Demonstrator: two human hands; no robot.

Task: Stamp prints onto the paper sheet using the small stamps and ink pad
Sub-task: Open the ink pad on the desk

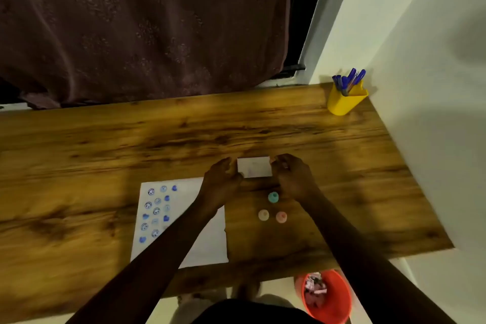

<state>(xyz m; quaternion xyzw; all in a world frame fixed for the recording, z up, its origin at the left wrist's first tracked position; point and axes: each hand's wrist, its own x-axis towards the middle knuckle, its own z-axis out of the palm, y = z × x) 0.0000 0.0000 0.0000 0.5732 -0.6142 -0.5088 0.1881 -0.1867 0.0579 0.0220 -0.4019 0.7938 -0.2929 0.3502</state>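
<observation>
A white paper sheet [207,247] lies on the wooden table [105,144], its left part covered with several blue stamped prints. A white rectangular ink pad [254,169] lies beyond it. My left hand [222,183] touches the pad's left edge and my right hand [293,176] grips its right edge; both hold it. Three small stamps stand just in front of the pad: a teal one [273,197], a cream one [263,215] and a pink one [281,217]. The picture is blurred, so I cannot tell whether the pad's lid is on.
A yellow cup [345,101] of blue pens stands at the table's far right corner by the white wall. An orange bin [327,297] with scraps sits on the floor under the near edge. A dark curtain [144,23] hangs behind the table.
</observation>
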